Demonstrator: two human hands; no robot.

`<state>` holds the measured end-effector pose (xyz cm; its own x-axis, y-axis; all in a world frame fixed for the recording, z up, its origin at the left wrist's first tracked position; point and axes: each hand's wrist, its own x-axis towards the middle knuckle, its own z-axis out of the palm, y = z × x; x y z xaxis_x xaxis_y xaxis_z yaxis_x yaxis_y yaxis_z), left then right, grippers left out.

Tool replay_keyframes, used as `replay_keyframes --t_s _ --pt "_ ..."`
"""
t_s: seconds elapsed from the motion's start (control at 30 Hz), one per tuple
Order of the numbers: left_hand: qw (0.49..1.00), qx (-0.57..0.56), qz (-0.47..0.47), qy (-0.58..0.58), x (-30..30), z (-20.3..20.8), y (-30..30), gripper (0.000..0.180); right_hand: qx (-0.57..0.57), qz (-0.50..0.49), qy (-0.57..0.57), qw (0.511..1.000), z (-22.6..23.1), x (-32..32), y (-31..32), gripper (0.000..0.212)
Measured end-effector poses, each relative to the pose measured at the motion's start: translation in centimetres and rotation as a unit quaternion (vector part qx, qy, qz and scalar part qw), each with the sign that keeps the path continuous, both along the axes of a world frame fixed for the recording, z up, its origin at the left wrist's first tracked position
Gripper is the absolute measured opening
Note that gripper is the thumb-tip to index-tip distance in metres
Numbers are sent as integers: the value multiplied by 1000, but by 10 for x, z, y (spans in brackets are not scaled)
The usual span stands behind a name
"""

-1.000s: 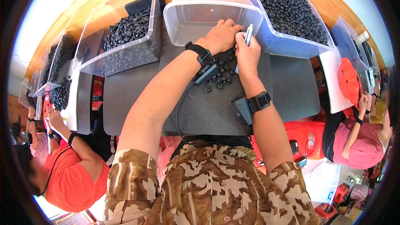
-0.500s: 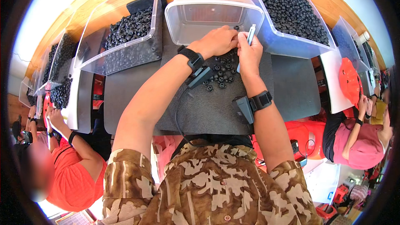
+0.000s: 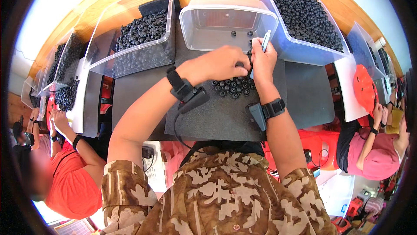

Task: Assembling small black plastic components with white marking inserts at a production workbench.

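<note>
My left hand (image 3: 226, 63) is closed with its fingertips curled over a small round black part (image 3: 239, 64). It hovers just above a pile of the same black ring-like parts (image 3: 234, 89) on the dark mat. Close beside it on the right, my right hand (image 3: 264, 63) grips a slim pale-blue stick-like tool (image 3: 266, 39), held upright with its tip above the fingers; its exact kind is unclear. Beyond both hands stands a clear plastic tub (image 3: 186, 28) on its base, with several black parts lying inside near its right side.
A clear bin (image 3: 167, 39) of black parts stands left of the tub, and a fuller one (image 3: 312, 51) right of it. Co-workers sit at both sides, one in a red shirt (image 3: 74, 183), one in pink (image 3: 378, 156). A red basin (image 3: 365, 85) is at far right.
My left hand has drawn back from the tub's near edge toward me and left, over the pile. My right hand stays nearly in place with the tool. More parts show in the tub.
</note>
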<state>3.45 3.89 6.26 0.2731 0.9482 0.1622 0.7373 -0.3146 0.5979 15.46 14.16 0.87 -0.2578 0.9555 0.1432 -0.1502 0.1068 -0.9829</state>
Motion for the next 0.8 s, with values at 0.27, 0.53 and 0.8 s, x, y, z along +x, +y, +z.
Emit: replay_keyframes --t_s 0.27,0.53,0.8 --pt "979 73 154 108 -35 -12 61 34 96 -42 -55 993 5 2 -5 17" --pt "974 86 155 139 -27 -38 85 38 165 -79 -40 982 17 5 -5 13" --pt "971 94 184 118 -14 -48 98 32 137 -67 -33 988 12 6 -1 13"
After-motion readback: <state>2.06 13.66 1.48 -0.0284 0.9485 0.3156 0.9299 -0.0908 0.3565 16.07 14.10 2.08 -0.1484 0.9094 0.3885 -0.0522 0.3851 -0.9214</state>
